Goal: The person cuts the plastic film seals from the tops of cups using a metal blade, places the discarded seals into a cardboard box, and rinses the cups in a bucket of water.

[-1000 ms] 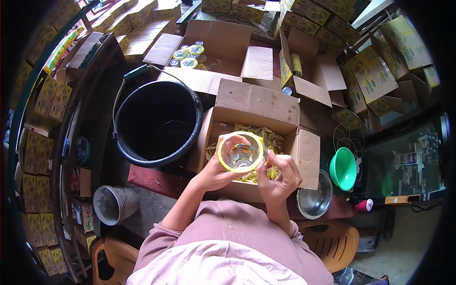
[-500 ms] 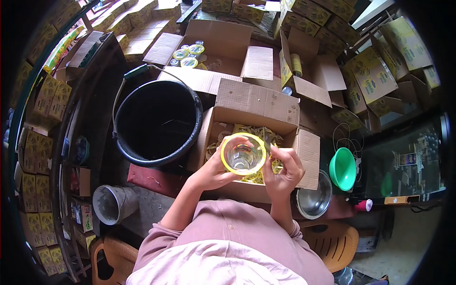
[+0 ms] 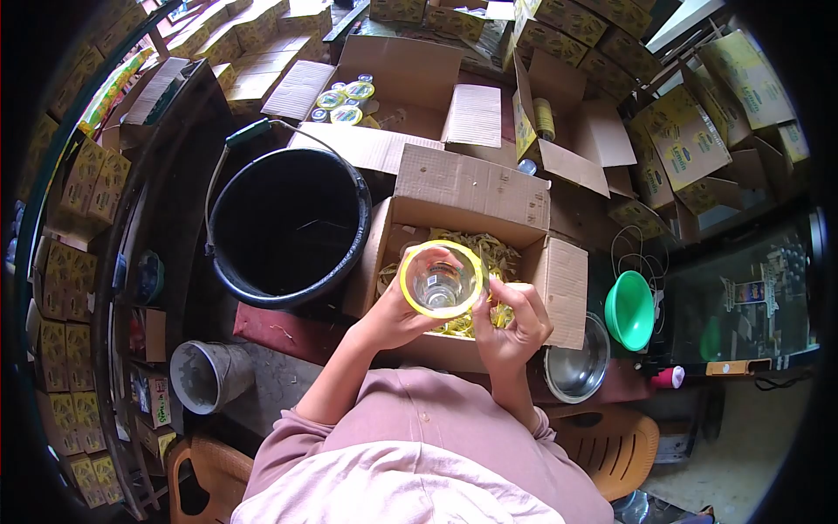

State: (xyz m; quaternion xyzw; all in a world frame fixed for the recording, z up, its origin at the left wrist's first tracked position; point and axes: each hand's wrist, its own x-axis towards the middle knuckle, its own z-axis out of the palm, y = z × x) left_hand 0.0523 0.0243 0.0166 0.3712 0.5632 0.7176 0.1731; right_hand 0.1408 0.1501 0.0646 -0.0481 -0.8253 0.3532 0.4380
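Note:
My left hand (image 3: 390, 316) is wrapped round a clear cup (image 3: 443, 281) with a bright yellow rim, its round end turned up toward me. At the cup's right side, my right hand (image 3: 513, 321) is closed in a pinch, thumb and forefinger near the yellow rim. Something thin seems to be between those fingers, too small to make out. Both hands are above an open cardboard box (image 3: 566, 293) that holds a heap of yellow-green strips (image 3: 499, 255).
Left of the box stands a black bucket (image 3: 225, 278) with a wire handle. Behind, another open carton (image 3: 397, 65) holds several yellow-rimmed containers (image 3: 346, 114). On the right are a green bowl (image 3: 630, 310) and a metal bowl (image 3: 580, 367). A grey bucket (image 3: 201, 377) sits lower left.
Both hands and the cup have shifted slightly left. My right hand has also come down a little and stays pinched beside the yellow rim.

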